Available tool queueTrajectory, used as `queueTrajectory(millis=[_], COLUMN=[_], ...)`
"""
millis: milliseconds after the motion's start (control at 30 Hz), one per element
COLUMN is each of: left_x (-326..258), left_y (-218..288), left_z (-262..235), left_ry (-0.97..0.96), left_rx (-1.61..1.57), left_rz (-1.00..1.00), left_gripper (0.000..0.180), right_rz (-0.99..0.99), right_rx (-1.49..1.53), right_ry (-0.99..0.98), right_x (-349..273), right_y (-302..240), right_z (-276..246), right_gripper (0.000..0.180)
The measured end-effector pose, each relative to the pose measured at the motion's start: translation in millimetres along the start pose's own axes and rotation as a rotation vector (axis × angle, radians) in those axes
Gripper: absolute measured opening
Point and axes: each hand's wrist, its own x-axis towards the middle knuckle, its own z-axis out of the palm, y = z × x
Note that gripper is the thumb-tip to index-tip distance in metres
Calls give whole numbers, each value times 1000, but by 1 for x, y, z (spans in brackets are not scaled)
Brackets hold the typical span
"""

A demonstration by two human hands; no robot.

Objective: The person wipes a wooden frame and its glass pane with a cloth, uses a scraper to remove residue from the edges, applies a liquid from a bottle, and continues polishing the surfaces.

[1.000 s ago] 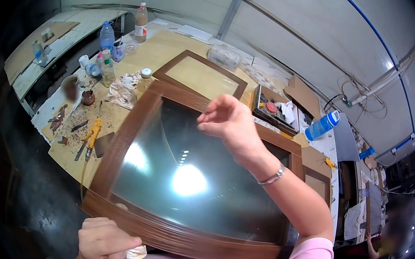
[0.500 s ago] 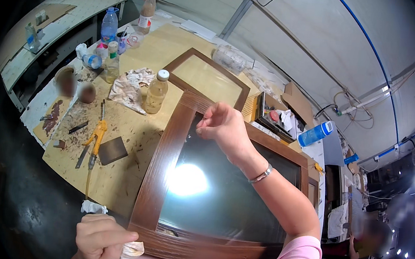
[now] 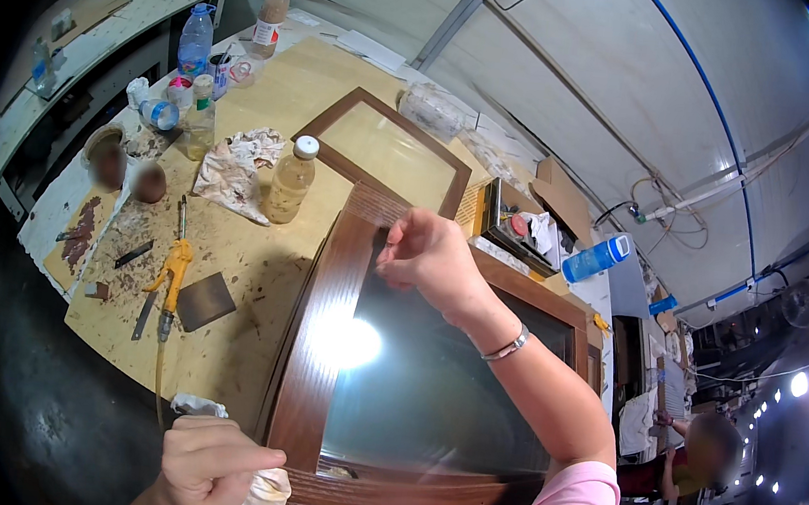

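A brown wooden framed door with a dark glass pane (image 3: pixel 440 392) lies in front of me, its near edge against my body. Over its upper left part is my right hand (image 3: pixel 428 263), fingers curled in toward the thumb; whatever they pinch, if anything, is too small to make out. My left hand (image 3: pixel 208 467), at the frame's near left corner, is closed round a crumpled white rag (image 3: pixel 264 497). A bright reflection shows on the glass and the left rail. Beyond the door lies a smaller brown frame (image 3: pixel 346 106).
Left of the door are a yellow air blow gun (image 3: pixel 173 274), a dark square plate (image 3: pixel 206 303), a stained cloth (image 3: pixel 237 170) and a white-capped bottle (image 3: pixel 291 183). A blue bottle (image 3: pixel 596 258) and an open box (image 3: pixel 514 226) stand right. A person (image 3: pixel 697 456) is far right.
The view has shifted slightly, so the table things sit farther left. My right hand still hovers over the glass near the left rail. The left hand keeps its hold on the rag.
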Motion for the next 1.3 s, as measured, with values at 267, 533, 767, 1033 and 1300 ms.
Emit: queueTrajectory(millis=[267, 533, 767, 1033, 1300], left_x=[2, 3, 3, 2, 1], left_y=[-6, -2, -7, -6, -9], left_z=[-1, -1, 4, 8, 7], left_ry=[-11, -17, -47, -109, -119], left_rx=[-2, 0, 2, -38, -60], left_rz=[19, 9, 47, 46, 41], left_gripper=[24, 25, 26, 31, 32], right_rz=[-133, -183, -180, -16, -197], right_rx=[-233, -343, -295, -212, -402], right_ry=[87, 268, 293, 310, 402], right_x=[2, -8, -5, 0, 10], right_y=[11, 5, 19, 8, 25], right_z=[10, 24, 20, 8, 13], right_gripper=[30, 33, 31, 16, 11])
